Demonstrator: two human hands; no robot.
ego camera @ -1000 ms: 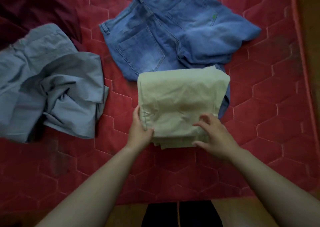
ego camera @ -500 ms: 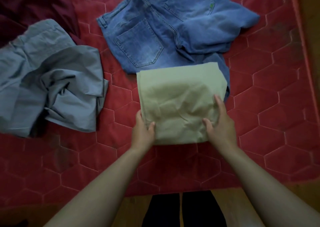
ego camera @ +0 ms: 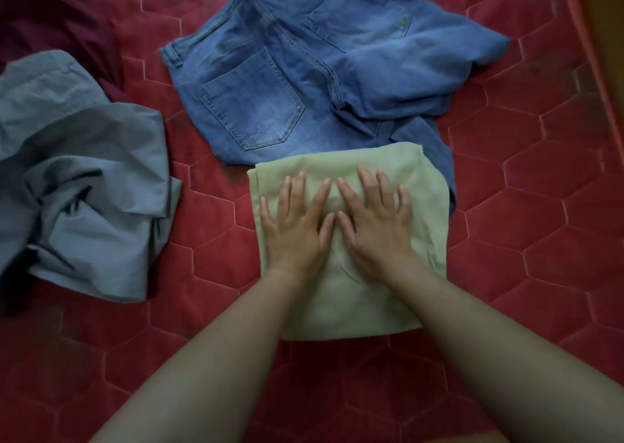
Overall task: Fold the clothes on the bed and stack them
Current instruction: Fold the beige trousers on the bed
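A pale green garment lies folded into a neat, nearly square packet at the middle of the red quilted bed, its far edge at 1 o'clock overlapping a blue leg. The jeans sprawl unfolded at 12 o'clock, back pockets up, legs bunched toward 2 o'clock. A grey garment lies crumpled at 9 o'clock. A dark maroon garment sits at 10 o'clock, partly under the grey one.

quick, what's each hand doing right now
Left hand: open, pressing flat on the folded cloth.
Right hand: open, pressing flat on it too.
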